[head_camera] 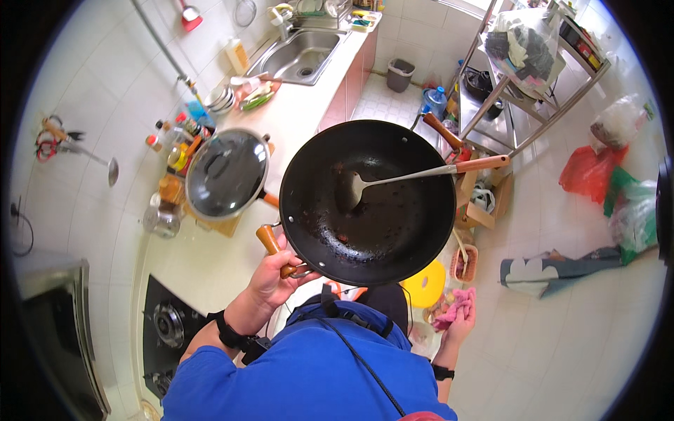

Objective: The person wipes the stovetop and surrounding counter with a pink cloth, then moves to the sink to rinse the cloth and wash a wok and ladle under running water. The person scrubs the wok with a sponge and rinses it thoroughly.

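A large black wok (389, 237) is held up in front of me, with my left hand (274, 276) closed around its wooden side handle (269, 242). Inside the wok lies a metal spatula (356, 190), its wooden-ended handle reaching over the right rim. Dark residue and small bits stick to the wok's inner surface. My right hand (459, 326), low at the right, grips a pink cloth (457, 309). The wok's second wooden handle (442, 130) points to the upper right, and no hand is on it.
On the counter (210, 268) at left are a glass-lidded pan (227, 173), sauce bottles (176, 139), stacked bowls (219, 99) and green vegetables (258, 100). Beyond is a steel sink (305, 58); a gas stove (168, 326) is lower left. A yellow stool (424, 284) and metal rack (508, 84) stand right.
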`<state>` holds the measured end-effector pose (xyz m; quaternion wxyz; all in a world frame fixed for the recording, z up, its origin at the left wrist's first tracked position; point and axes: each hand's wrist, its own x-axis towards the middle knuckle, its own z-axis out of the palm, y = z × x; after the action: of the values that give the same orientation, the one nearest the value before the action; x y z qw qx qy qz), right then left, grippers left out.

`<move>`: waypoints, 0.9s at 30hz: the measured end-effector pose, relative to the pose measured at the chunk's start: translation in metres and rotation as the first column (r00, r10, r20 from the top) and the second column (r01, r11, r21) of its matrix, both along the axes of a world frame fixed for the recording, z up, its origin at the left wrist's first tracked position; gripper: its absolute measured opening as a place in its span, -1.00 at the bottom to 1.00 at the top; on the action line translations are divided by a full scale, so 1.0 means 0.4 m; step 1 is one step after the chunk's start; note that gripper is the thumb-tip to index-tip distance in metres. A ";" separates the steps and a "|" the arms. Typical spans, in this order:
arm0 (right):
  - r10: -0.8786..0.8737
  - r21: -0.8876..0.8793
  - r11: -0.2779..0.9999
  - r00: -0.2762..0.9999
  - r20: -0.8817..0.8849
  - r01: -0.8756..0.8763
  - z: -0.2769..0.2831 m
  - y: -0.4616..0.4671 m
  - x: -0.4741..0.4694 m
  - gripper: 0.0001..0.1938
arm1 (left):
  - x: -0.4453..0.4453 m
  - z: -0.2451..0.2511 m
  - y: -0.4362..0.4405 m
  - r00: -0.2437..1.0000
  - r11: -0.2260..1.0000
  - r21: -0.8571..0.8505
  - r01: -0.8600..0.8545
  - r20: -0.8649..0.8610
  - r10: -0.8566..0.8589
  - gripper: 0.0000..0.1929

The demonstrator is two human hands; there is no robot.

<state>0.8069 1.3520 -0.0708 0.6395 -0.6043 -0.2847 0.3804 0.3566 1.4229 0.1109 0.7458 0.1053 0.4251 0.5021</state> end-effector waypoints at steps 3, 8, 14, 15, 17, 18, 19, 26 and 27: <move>-0.001 -0.029 1.000 0.999 -0.040 0.000 -0.054 0.146 0.020 -0.62 | 0.005 -0.032 0.176 0.999 0.998 -0.023 -0.051 -0.011 0.051 -0.29; 0.079 -0.070 0.994 0.996 -0.049 -0.082 -0.126 0.511 0.095 -0.64 | 0.079 -0.109 0.399 0.986 0.986 0.009 -0.166 0.023 0.166 -0.33; 0.428 -0.013 0.903 0.900 0.081 -0.429 -0.067 1.060 0.114 -0.66 | 0.136 -0.101 0.562 0.917 0.917 -0.013 -0.399 0.021 0.399 -0.44; 0.466 -0.067 0.885 0.875 0.132 -0.461 -0.059 1.125 0.108 -0.66 | 0.136 -0.102 0.581 0.900 0.896 -0.081 -0.436 -0.037 0.435 -0.48; 0.567 -0.062 0.822 0.823 0.017 -0.565 -0.045 1.264 0.085 -0.65 | 0.130 -0.109 0.613 0.841 0.836 -0.117 -0.536 0.007 0.540 -0.49; 0.601 -0.046 0.798 0.799 -0.014 -0.601 -0.045 1.335 0.065 -0.65 | 0.132 -0.114 0.627 0.807 0.806 -0.097 -0.584 0.033 0.589 -0.49; 0.631 -0.026 0.774 0.775 -0.047 -0.632 -0.047 1.404 0.043 -0.65 | 0.133 -0.124 0.647 0.782 0.780 -0.079 -0.621 0.011 0.623 -0.51; 0.740 -0.051 0.673 0.671 0.048 -0.738 -0.081 1.797 -0.194 -0.66 | 0.046 -0.221 0.850 0.575 0.556 -0.187 -0.810 -0.065 0.816 -0.57; 0.744 -0.115 0.667 0.665 0.061 -0.736 -0.078 1.827 -0.217 -0.66 | 0.031 -0.229 0.874 0.551 0.527 -0.196 -0.827 -0.094 0.829 -0.58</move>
<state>0.7199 2.0828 -0.1021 0.3898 -0.4805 -0.5223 0.5868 0.3690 1.7723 0.0192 0.4276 -0.1935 0.4720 0.7463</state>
